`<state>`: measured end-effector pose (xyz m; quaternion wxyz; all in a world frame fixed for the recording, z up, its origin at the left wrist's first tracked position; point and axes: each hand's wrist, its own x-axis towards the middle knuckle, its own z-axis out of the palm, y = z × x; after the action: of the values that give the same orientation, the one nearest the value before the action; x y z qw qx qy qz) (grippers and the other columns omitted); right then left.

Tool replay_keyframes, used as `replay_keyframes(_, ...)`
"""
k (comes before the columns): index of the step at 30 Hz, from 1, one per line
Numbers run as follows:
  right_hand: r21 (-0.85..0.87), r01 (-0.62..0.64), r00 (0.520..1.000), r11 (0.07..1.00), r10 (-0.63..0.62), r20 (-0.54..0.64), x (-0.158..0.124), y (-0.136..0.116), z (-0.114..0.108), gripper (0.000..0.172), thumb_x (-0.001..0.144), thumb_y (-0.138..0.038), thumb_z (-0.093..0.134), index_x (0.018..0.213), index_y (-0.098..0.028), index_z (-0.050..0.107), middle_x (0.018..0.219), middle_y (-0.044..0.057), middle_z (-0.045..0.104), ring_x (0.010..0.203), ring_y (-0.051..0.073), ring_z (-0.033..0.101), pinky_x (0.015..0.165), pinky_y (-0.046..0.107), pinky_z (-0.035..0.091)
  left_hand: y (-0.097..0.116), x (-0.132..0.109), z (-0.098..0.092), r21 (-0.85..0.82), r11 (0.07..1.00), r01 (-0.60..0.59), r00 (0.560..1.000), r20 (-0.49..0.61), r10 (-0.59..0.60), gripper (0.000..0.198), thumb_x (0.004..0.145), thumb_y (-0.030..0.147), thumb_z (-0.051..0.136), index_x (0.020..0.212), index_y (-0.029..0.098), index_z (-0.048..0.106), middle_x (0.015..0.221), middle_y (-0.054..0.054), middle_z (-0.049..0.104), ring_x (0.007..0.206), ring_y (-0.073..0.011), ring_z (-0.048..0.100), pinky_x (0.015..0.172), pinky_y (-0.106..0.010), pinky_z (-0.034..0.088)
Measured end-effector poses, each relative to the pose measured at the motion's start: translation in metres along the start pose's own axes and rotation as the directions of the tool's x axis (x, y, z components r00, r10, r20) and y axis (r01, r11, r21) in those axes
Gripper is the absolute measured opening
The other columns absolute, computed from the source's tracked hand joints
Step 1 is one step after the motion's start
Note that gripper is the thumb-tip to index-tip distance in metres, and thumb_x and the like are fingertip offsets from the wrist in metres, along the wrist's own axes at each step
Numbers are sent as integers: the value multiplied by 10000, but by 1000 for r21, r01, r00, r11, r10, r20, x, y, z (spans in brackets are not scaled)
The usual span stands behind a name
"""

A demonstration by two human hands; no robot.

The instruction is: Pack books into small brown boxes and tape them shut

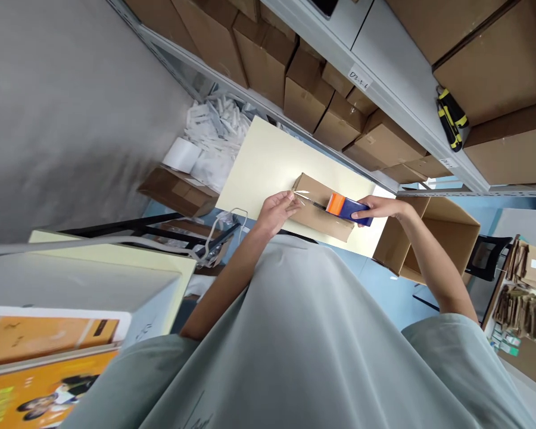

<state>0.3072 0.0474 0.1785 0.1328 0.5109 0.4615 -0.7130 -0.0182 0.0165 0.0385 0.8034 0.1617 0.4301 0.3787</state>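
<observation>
A small brown cardboard box (315, 210) lies on a pale cream table (268, 164). My right hand (381, 208) is closed round a blue and orange tape dispenser (347, 209) that rests on the box's top. A strip of clear tape runs from the dispenser toward my left hand (277, 211). That hand presses on the box's left end, fingers curled over the tape's end.
An open empty cardboard carton (433, 238) stands right of the table. Metal shelving (384, 83) stacked with brown cartons runs behind. White packing material (214, 128) and a paper roll (181, 155) lie at the table's far left. A black and yellow tool (451, 122) hangs on the shelf.
</observation>
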Motion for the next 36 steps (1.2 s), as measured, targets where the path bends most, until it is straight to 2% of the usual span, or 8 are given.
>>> replay_keyframes(5,91,16,1000,996,-17,15,18,17,22,594,759,-730,886,835,-159,741,753,38,767,692,166,702,669,270,578,4,3,-12,-20,998,54,997,55,-52,514,674,506,1013,847,178,658,831,-11,680,889,-177,710,1018,-462,603)
replay_keyframes(10,136,58,998,989,-54,-27,26,28,32,603,801,-751,849,907,-168,736,785,29,766,736,183,713,710,294,604,8,10,-17,1,998,58,996,67,-58,521,652,515,1020,825,178,661,810,-17,677,841,-170,675,986,-482,619)
replay_keyframes(15,111,88,996,990,-84,-37,32,35,38,594,851,-769,794,920,-183,722,789,21,766,734,185,712,696,292,591,14,18,-26,197,980,14,1000,-4,-14,448,704,480,985,865,172,702,850,-13,683,891,-181,701,1049,-470,606)
replay_keyframes(17,91,92,995,992,-87,-51,35,34,41,611,856,-793,767,898,-185,724,802,24,773,745,185,719,702,285,585,15,24,-29,293,956,-15,998,-48,31,396,741,441,962,874,171,705,862,-13,686,915,-180,705,1073,-440,595)
replay_keyframes(20,65,92,993,994,-87,-80,38,29,44,639,852,-822,743,853,-183,729,818,33,780,755,183,721,721,278,581,14,34,-32,347,937,-38,993,-91,74,332,812,400,907,875,173,672,885,-11,675,899,-167,705,1055,-424,610)
replay_keyframes(25,84,104,991,991,-97,-92,43,21,48,646,851,-824,742,851,-178,723,810,39,776,738,183,714,703,282,571,9,46,-33,385,923,12,994,-104,30,260,923,364,792,919,189,599,899,15,641,863,-154,755,1016,-430,641)
replay_keyframes(30,75,105,990,992,-97,-102,51,19,52,661,844,-837,735,794,-178,708,766,34,753,702,165,684,690,272,551,4,56,-37,402,915,23,988,-149,41,181,986,303,709,948,199,566,992,0,632,893,-155,776,973,-445,669)
replay_keyframes(36,58,68,986,996,-58,-158,56,10,60,659,787,-834,787,805,-180,712,768,27,757,695,161,673,672,263,533,0,71,-50,388,916,104,987,-155,-46,171,991,295,712,974,187,580,921,-7,651,803,-166,776,916,-460,680)
